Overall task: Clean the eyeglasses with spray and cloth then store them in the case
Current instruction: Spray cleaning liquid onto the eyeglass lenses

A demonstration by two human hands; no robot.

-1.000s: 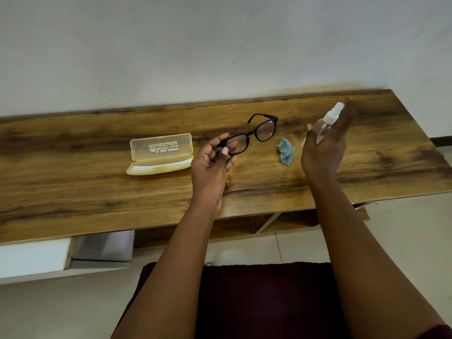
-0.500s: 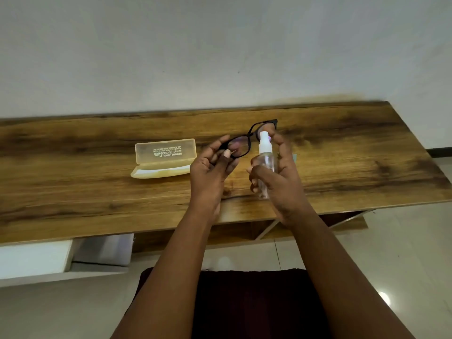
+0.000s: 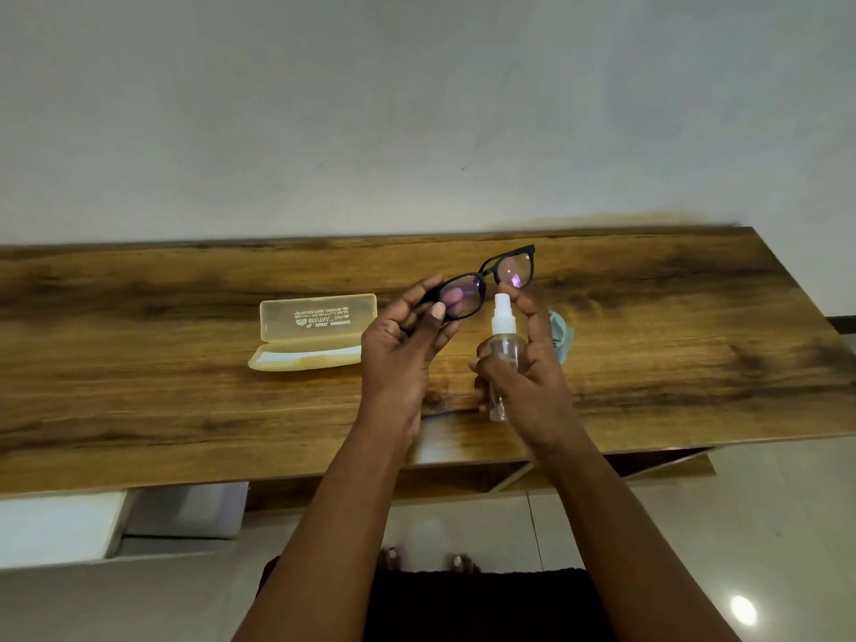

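My left hand (image 3: 402, 349) holds black-framed eyeglasses (image 3: 486, 282) by their left end, raised above the wooden table (image 3: 139, 400), lenses facing me. My right hand (image 3: 528, 377) grips a small clear spray bottle (image 3: 502, 345) with a white nozzle, upright just below the right lens, index finger resting on the nozzle top. A light blue cloth (image 3: 563, 335) lies on the table behind my right hand, mostly hidden. The yellowish translucent glasses case (image 3: 315, 333) lies open on the table to the left of my left hand.
The table runs along a plain white wall (image 3: 417, 108). Its front edge is below my wrists, with an open shelf underneath. A white unit (image 3: 60, 530) stands at lower left. Tiled floor and my feet show below.
My right hand brought the spray bottle from the far right in toward the glasses and now holds it upright under the right lens. The glasses tilted slightly higher.
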